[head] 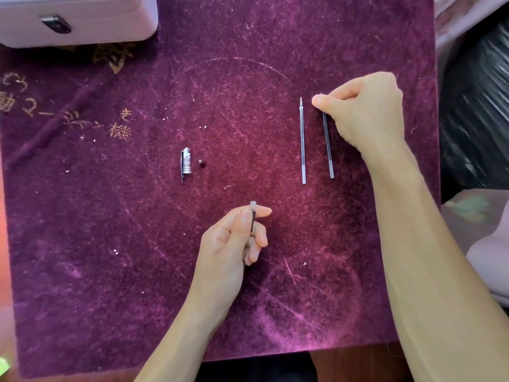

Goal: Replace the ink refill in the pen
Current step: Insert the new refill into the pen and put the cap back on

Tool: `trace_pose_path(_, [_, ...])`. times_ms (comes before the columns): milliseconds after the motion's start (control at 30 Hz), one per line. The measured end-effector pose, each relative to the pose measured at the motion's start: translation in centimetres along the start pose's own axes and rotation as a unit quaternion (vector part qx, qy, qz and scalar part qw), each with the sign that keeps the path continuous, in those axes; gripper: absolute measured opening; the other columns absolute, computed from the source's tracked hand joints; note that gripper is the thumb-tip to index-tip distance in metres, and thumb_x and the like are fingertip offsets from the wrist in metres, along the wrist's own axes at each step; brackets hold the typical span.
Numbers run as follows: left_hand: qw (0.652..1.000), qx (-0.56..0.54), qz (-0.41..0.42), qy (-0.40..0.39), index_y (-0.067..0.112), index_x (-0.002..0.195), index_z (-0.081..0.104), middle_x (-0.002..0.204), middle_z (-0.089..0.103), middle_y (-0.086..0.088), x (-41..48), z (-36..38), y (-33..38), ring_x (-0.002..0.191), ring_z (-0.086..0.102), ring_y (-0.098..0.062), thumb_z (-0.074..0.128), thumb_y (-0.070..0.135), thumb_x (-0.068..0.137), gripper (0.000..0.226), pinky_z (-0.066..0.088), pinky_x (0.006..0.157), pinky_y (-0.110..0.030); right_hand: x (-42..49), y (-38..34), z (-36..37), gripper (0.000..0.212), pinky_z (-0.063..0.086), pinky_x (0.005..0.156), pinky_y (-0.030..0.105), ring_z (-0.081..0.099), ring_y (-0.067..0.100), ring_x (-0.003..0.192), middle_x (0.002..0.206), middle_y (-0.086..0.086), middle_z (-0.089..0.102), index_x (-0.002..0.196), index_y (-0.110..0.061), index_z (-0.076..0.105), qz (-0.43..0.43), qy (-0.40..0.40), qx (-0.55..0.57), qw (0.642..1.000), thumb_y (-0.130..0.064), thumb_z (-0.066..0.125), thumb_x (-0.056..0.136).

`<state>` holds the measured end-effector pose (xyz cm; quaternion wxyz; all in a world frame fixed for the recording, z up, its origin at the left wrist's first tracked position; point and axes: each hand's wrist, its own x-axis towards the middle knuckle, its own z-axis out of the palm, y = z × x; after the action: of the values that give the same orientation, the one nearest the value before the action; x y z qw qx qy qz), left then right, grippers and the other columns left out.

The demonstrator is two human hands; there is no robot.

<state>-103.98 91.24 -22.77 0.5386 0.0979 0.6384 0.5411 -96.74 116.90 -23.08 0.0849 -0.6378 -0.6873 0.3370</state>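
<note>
My left hand [234, 238] holds the pen barrel [252, 216] upright near the mat's middle, its dark grip and clear open end sticking out above my thumb. My right hand [363, 111] pinches the tip end of a dark ink refill [328, 147] that lies on the mat at the right. A second, paler refill [302, 144] lies parallel just left of it, untouched. The clear pen cap [185, 164] with its clip rests left of centre, with a tiny dark end piece [202, 162] beside it.
A purple velvet mat [137, 244] with gold lettering covers the table. A white case [77, 20] sits on the far left corner. Black plastic wrap [476, 106] lies beyond the mat's right edge.
</note>
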Motion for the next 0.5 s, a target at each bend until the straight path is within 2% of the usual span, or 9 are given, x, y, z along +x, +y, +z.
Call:
trace_pose_path(233, [1.0, 0.006, 0.01, -0.003, 0.02, 0.105, 0.076, 0.069, 0.061, 0.004, -0.2, 0.0, 0.1, 0.056, 0.047, -0.006, 0.044, 0.037, 0.104, 0.036, 0.043, 0.057, -0.016, 0.7, 0.1, -0.7, 0.018, 0.05, 0.074, 0.026, 0.067, 0.006, 0.073, 0.073, -0.015, 0.069, 0.081, -0.021, 0.083, -0.018, -0.034, -0.018, 0.999, -0.037, 0.08, 0.087])
trace_pose_path(300, [1.0, 0.009, 0.013, -0.005, 0.022, 0.105, 0.076, 0.07, 0.062, 0.004, -0.3, -0.1, 0.1, 0.056, 0.048, -0.005, 0.044, 0.038, 0.104, 0.036, 0.043, 0.057, -0.016, 1.1, 0.3, -1.5, 0.019, 0.052, 0.07, 0.022, 0.064, 0.001, 0.063, 0.066, -0.016, 0.07, 0.075, -0.022, 0.082, -0.03, -0.041, -0.003, 0.999, -0.038, 0.08, 0.085])
trace_pose_path(367, [1.0, 0.012, 0.012, -0.004, 0.023, 0.105, 0.076, 0.07, 0.062, 0.005, -0.4, -0.3, -0.1, 0.055, 0.048, -0.004, 0.044, 0.038, 0.104, 0.036, 0.043, 0.057, -0.016, 1.2, 0.5, -2.5, 0.023, 0.049, 0.057, 0.017, 0.058, -0.006, 0.05, 0.056, -0.014, 0.071, 0.067, -0.024, 0.079, -0.038, -0.054, 0.048, 0.997, -0.04, 0.079, 0.082])
trace_pose_path(500, [1.0, 0.003, 0.009, -0.001, 0.024, 0.104, 0.076, 0.069, 0.061, 0.005, -1.2, -0.4, -0.6, 0.055, 0.047, -0.004, 0.044, 0.039, 0.104, 0.035, 0.042, 0.056, -0.015, -1.0, 0.9, -3.6, 0.023, 0.041, 0.047, 0.014, 0.054, 0.001, 0.051, 0.073, -0.004, 0.078, 0.068, -0.027, 0.083, -0.025, -0.087, 0.217, 0.972, -0.043, 0.08, 0.085])
